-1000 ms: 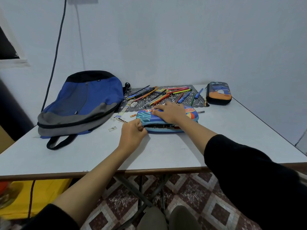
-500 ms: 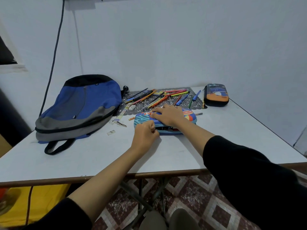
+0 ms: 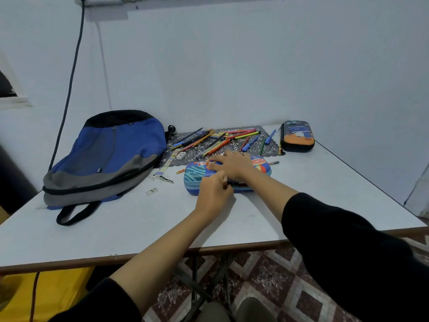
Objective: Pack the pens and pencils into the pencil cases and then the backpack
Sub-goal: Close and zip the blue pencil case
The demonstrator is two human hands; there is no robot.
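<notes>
**Two hands at a colourful pencil case on a white table**

Nearest, two forearms in black sleeves reach over the table (image 3: 116, 233). The left hand (image 3: 212, 194) is curled closed, pinching at the near edge of the colourful pencil case (image 3: 197, 173), probably at its zipper, though the pull itself is hidden. The right hand (image 3: 232, 165) lies flat and open on the case's lid. Left of the case lies a blue and grey backpack (image 3: 106, 156). Farther back, loose pens and pencils (image 3: 222, 140) are scattered over a dark patterned mat (image 3: 269, 148). At far right, a closed black and orange pencil case (image 3: 297, 135) rests beside the mat.
</notes>
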